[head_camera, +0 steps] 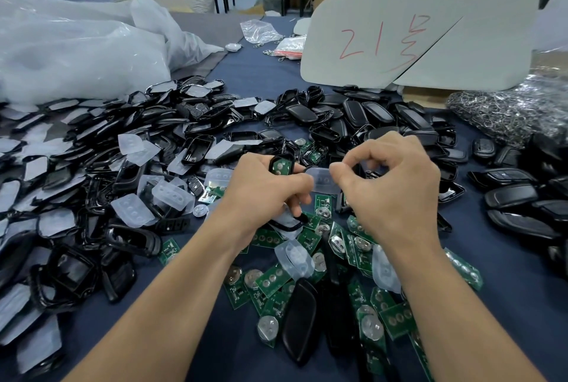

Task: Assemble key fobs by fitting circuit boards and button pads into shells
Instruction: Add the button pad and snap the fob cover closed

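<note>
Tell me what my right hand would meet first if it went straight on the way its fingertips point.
Probably the left hand, close beside the clear button pad that the right hand pinches; the black shell the left hand holds sits slightly higher. Depth is unclear.

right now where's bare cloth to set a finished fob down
Bare blue cloth lies far centre, between the plastic bags and the white board, and at right between the circuit boards and the closed black fobs. Crowded: the shell pile at left and the boards under the left hand and right hand.
</note>
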`<state>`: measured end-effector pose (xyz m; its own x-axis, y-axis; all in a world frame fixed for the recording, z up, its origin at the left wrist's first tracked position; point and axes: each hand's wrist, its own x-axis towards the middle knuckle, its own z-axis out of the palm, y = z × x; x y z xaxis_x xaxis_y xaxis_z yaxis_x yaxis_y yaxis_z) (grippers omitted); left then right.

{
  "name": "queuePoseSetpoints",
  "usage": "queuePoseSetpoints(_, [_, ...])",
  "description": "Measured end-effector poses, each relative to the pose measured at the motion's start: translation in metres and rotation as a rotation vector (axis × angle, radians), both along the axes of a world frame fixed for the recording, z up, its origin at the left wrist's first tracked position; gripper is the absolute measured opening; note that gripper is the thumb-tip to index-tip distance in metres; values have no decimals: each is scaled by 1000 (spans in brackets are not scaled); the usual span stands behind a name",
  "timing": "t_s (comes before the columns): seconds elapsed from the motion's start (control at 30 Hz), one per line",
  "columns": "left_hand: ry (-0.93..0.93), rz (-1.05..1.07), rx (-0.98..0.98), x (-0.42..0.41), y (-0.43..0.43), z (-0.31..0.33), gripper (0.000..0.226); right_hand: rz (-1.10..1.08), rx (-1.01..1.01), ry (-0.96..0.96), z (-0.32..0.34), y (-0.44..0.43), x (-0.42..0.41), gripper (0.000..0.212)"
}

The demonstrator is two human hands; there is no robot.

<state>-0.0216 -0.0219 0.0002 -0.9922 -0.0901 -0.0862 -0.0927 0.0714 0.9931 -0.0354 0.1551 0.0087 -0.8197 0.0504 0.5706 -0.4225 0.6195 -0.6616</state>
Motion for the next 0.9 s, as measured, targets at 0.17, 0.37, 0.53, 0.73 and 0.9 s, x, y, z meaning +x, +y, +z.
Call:
queuePoseSetpoints(0.17, [48,-39,-44,1,-1,1,11,264,-180,-412,-9,0,-4,8])
queuePoseSetpoints(0.37, [72,32,-10,-1,-4,-2,19,244,-436,-447,-16,-3,-8,12])
queuePoseSetpoints(0.53, [94,46,-55,1,1,-3,28,253,-460,-434,-18,-8,-5,12])
queuePoseSetpoints(0.73, [94,161,-29,-2,0,-1,31,374,-562,-530,-16,-10,-4,5])
queuePoseSetpoints(0.9, [110,185,-32,-1,3,0,38,403,-614,-538,-16,-13,-3,10])
